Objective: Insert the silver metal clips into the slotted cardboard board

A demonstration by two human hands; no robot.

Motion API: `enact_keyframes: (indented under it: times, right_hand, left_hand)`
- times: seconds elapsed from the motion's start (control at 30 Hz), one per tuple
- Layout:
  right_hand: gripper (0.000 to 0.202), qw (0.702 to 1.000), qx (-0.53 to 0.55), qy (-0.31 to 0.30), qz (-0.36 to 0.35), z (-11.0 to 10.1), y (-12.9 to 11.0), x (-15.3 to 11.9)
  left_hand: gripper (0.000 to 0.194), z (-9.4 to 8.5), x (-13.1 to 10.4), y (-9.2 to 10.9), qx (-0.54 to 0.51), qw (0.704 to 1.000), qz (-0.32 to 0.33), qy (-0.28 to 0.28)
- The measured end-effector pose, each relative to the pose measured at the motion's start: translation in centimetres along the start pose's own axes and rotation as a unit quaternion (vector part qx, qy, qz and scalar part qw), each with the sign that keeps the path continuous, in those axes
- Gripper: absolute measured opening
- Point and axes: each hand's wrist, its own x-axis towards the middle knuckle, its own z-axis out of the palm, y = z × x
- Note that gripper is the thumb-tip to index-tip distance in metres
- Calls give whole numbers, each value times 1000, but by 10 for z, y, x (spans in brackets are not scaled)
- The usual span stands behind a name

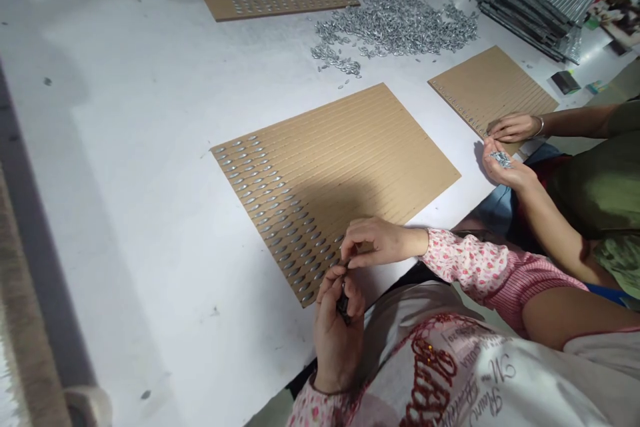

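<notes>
the left hand (340, 333) is curled around metal pieces (343, 305), its fingertips meeting those of the right hand (376, 241); whether these pinch one, i cannot tell. the board (350, 153) lies just beyond, grooves (373, 130) running lengthwise, right hand nearer.

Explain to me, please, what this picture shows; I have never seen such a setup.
No machine appears: a camera worn on someone's head looks forward and down. The wearer's bare hands emerge from pink-and-white patterned sleeves. The left hand curls around small, grey metallic-looking pieces; the right hand meets its fingertips, but I cannot tell what it pinches. A brown, lined rectangular board, partly covered with rows of such pieces, lies on the white table, near a loose silvery heap. Another person's cupped hand holds similar pieces.
</notes>
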Motion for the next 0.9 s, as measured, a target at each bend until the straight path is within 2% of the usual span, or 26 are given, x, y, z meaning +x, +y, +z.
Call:
enact_keyframes:
  times: [0.07, 0.13, 0.23, 0.3, 0.37, 0.43, 0.5, 0.57, 0.73, 0.9]
  right_hand:
    - [18, 1000, -2, -7, 7, -1, -1, 0]
    - [18, 999, 3, -41, -5, 0, -3, -1]
    - [18, 997, 32, -59, -24, 3, -6, -3]
    - [19, 997, 60, -41, -15, 6, -5, -5]
    - [20, 998, 67, -16, 3, 7, -1, -4]
    - [21, 999, 22, 33, 21, 6, 7, -1]
    - [23, 993, -68, 93, 31, 5, 17, 6]
    - [27, 979, -161, 120, 26, 4, 28, 13]
    - [32, 954, -296, 55, -10, 3, 43, 21]
    - [29, 963, -264, 47, -20, 3, 44, 18]
  left_hand:
    - [11, 2, -2, 1, -110, 991, -78, -25]
    - [11, 3, -5, 2, -191, 973, -117, -48]
    - [10, 2, -6, 2, -198, 973, -106, -53]
    - [6, 1, -5, 0, -180, 978, -100, -32]
    - [13, 1, -4, 0, -170, 981, -98, -2]
    - [19, 1, -2, 0, -175, 979, -99, 20]
    - [16, 1, 0, 1, -189, 976, -108, 25]
    - [14, 1, 1, 1, -201, 972, -123, 23]
    - [21, 1, 2, 0, -223, 958, -178, 27]
    - [22, -1, 1, -4, -209, 960, -185, 30]
